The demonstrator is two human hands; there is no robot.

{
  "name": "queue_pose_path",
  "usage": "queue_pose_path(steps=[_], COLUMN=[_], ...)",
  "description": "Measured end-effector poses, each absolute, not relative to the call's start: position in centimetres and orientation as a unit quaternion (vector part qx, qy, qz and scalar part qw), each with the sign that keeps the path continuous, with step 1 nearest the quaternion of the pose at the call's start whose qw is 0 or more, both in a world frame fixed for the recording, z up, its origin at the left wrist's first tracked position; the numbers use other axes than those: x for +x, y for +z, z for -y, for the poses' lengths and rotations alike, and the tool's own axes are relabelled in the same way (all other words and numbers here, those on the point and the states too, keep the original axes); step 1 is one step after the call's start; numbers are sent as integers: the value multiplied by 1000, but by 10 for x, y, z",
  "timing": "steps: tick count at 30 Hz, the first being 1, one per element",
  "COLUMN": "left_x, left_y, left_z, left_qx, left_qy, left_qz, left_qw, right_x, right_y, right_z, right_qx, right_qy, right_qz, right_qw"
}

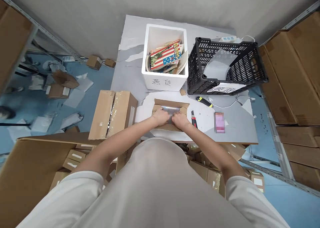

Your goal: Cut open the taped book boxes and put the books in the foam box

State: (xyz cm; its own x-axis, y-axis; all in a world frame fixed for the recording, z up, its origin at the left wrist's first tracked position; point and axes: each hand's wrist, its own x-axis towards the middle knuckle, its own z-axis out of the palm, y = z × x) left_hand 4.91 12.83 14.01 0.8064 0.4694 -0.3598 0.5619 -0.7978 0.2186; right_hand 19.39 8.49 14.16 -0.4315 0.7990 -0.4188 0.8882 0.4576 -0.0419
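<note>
A small open cardboard box (167, 133) lies at the table's front edge, directly before me. Inside it is a shiny item in clear plastic wrap (171, 110); its kind I cannot make out. My left hand (160, 116) reaches into the box from the left, fingers curled closed on the wrapped item. From the right, my right hand (180, 120) grips the same item, its fingers also closed. Beside the box on the right rests a red and black utility knife (194, 119). A yellow and black cutter (204, 101) lies farther back.
A white foam box (165, 81) of comics and a black plastic crate (227, 79) stand behind. Left is a taped carton (107, 114); right, a blurred pink object (219, 122). A large open carton (27, 174) and stacked boxes (295, 74) flank the table.
</note>
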Motion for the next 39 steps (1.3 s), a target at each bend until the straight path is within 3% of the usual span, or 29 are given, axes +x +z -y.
queue_pose_path(steps=[2,7,15,22,32,36,39], left_x=[53,6,-33,-29,-23,-24,-24], left_y=[135,125,77,75,77,83,108], left_z=[-128,-121,-103,-102,-102,-101,-96], left_qx=[930,895,847,829,804,790,764], left_qy=[-163,-59,-47,-44,-31,-33,36], left_qz=[-305,-439,-492,-518,-542,-558,-590], left_qw=[127,49,195,206,243,250,258], right_x=[196,242,274,251,207,214,221], right_y=[142,129,67,104,116,144,189], right_z=[-84,-57,-23,-32,-98,-106,-113], right_qx=[534,623,631,626,609,586,553], right_qy=[-97,-56,-165,-41,-115,-129,-119], right_qz=[-821,-773,-758,-777,-754,-769,-807], right_qw=[177,108,9,58,219,220,170])
